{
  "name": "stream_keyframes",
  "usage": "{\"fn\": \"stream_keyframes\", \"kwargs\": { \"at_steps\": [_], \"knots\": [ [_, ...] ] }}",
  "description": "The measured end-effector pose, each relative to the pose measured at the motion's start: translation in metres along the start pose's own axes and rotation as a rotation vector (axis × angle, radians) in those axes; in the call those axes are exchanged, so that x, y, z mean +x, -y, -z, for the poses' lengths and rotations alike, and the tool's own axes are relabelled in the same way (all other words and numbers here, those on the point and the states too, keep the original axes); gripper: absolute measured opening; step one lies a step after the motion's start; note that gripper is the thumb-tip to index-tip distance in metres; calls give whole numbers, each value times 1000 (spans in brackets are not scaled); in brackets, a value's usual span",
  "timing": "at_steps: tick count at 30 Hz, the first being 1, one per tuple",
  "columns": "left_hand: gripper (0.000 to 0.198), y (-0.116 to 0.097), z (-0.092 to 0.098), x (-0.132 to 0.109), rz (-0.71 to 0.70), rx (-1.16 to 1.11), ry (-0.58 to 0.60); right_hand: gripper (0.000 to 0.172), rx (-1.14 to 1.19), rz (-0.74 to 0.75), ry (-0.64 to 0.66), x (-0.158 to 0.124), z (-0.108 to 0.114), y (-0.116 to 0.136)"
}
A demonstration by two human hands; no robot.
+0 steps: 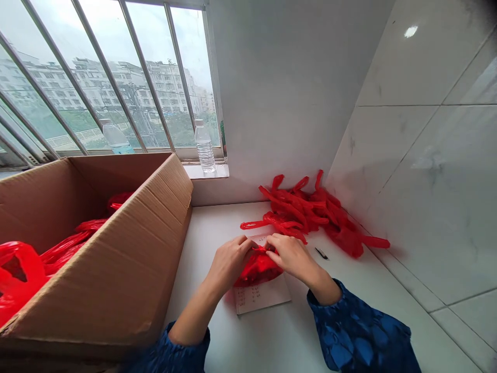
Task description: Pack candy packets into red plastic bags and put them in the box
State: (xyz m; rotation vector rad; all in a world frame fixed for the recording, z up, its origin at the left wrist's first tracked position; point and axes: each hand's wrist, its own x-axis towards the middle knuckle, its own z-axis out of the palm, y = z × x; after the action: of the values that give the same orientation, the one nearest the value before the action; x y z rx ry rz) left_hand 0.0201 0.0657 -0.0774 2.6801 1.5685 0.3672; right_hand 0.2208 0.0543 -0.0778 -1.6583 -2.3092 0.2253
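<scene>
A red plastic bag (259, 268) lies bunched on top of a sheet or pad of paper (267, 297) with handwriting on it. Both of my hands pinch the bag's upper edge close together. My left hand (232, 259) has its fingers closed on the bag from the left. From the other side, my right hand (291, 256) grips the same edge with thumb and fingers. What is inside the bag, if anything, is hidden. Just beyond my hands rests a pile of red plastic bags (310, 207), with loops and knotted ends sticking out.
On the left a large open cardboard box (128, 248) contains more red bags (23, 274). A small dark object (321, 253) lies right of my right hand on the white tabletop (217, 223). Clear plastic bottles (204, 147) stand by the barred window. A tiled wall (427, 181) bounds the right.
</scene>
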Motion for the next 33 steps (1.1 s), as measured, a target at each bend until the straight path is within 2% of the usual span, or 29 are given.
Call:
{"fn": "stream_keyframes", "kwargs": {
  "at_steps": [5, 7, 9, 12, 14, 17, 19, 22, 23, 27, 30, 33],
  "knots": [
    [30, 20, 20, -6, 255, 4, -92, 8, 66, -125, -78, -7, 23, -22],
    [32, 22, 25, -9, 297, -17, -107, 7, 109, -140, -76, -9, 25, -24],
    [35, 18, 26, -11, 197, -60, -122, 13, 146, -101, -75, -9, 22, -21],
    [47, 7, 26, -14, -75, -177, -102, 23, 163, -29, -91, -8, 15, -13],
    [50, -2, 28, -16, -190, -249, -47, 17, 157, -9, -95, -8, 14, -8],
    [50, -15, 30, -17, -249, -310, -26, 11, 209, -7, -123, -8, 19, -3],
    [52, -21, 29, -17, -271, -304, -95, 11, 264, -7, -165, -9, 23, -2],
    [25, -19, 25, -15, -219, -234, -287, 14, 324, 8, -215, -10, 28, -8],
    [18, -15, 24, -14, -166, -239, -358, 16, 333, 4, -237, -10, 29, -12],
    [12, 3, 28, -14, 131, -435, -639, 30, 311, -125, -381, -10, 32, -32],
    [13, 5, 37, -17, 256, -583, -730, 26, 420, -121, -446, -11, 35, -37],
    [12, -2, 48, -22, 228, -661, -767, 19, 641, -39, -468, -13, 39, -34]
  ]
}}
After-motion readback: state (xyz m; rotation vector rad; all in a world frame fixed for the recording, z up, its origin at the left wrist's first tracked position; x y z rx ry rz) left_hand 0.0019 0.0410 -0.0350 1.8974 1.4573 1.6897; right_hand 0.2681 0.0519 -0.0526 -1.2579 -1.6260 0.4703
